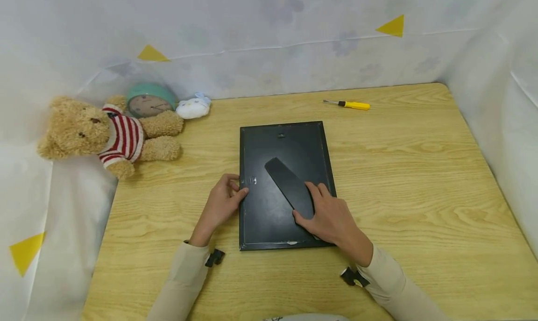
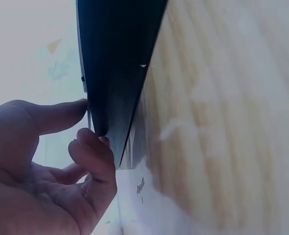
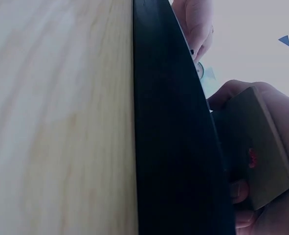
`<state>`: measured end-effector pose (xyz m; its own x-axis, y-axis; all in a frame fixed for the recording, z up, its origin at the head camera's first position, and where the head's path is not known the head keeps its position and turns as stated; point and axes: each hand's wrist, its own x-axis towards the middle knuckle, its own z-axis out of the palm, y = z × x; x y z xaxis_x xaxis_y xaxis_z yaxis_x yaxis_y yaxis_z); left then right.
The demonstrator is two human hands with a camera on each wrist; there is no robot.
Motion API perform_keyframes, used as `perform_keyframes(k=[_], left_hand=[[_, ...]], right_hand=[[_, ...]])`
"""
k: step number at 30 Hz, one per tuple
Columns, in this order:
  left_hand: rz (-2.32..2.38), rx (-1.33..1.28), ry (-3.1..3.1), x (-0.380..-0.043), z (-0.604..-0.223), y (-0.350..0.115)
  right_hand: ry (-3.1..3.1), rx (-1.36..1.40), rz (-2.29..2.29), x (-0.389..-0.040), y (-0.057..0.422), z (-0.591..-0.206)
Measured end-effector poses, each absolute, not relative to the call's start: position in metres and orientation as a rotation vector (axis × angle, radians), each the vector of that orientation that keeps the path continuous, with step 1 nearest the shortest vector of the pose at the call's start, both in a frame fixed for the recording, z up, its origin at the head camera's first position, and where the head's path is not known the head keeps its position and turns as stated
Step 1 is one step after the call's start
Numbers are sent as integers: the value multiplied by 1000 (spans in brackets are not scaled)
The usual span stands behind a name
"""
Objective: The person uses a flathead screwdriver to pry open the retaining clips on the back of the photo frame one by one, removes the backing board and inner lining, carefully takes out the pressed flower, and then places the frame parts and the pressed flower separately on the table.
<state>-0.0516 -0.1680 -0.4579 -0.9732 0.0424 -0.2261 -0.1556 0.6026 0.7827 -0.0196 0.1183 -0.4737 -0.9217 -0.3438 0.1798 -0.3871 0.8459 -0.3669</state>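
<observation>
A black picture frame [image 1: 269,209] lies on the table with its back facing up. Its easel stand [image 1: 291,183] slants across the back panel. My right hand [image 1: 332,218] grips the stand's lower end, thumb on one side and fingers on the other. In the right wrist view the stand's end face [image 3: 259,156], with a red mark, shows within the hand. My left hand [image 1: 222,199] holds the frame's left edge, thumb on top. Seen from the left wrist, curled fingers [image 2: 93,156] meet the frame's side wall [image 2: 120,58]. Small metal hangers [image 1: 281,135] are fixed to the back.
A yellow-handled screwdriver [image 1: 354,105] lies beyond the frame, toward the back right. At the back left are a teddy bear [image 1: 126,136] in a striped shirt, a green clock [image 1: 151,99] and a small white plush [image 1: 194,107]. White patterned cloth [image 1: 269,54] walls the table [image 1: 420,195].
</observation>
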Motion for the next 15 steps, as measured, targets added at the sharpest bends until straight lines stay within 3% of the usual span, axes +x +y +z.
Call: perform_keyframes(k=[15], left_hand=[[1574, 2, 2361, -51, -454, -175]], right_hand=[[-2797, 607, 670, -17, 122, -475]])
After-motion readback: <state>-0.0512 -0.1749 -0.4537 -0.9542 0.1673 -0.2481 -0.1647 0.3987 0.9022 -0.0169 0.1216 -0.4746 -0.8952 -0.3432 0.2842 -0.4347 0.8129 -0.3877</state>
